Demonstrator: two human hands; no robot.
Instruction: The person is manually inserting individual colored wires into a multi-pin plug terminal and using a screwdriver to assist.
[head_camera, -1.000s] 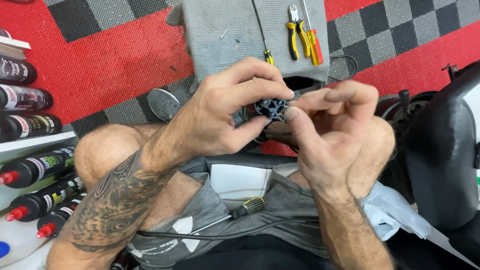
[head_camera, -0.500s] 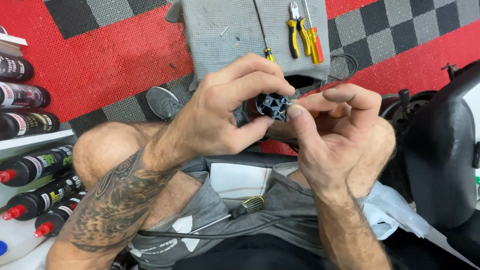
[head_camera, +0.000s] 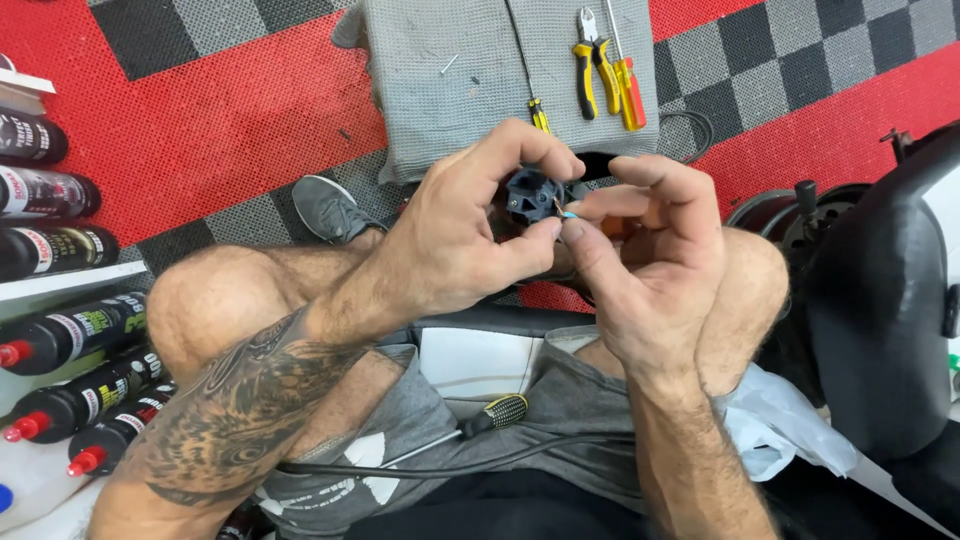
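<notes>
Our left hand (head_camera: 455, 235) grips black plug body (head_camera: 530, 195) above knees; right hand (head_camera: 650, 250) pinches thin blue wire (head_camera: 567, 214) at its face. Dark red-capped bottles (head_camera: 75, 330), green-labelled, lie on shelf left.

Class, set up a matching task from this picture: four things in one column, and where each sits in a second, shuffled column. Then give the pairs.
Things:
1. black plug part
2. yellow-handled pliers
3. black bottles with red caps
4. screwdriver with a black handle

Places:
A. on the person's lap
B. on the white shelf at the left
C. held in the left hand
D. on the grey cloth

Pairs: 1-C, 2-D, 3-B, 4-A
</notes>
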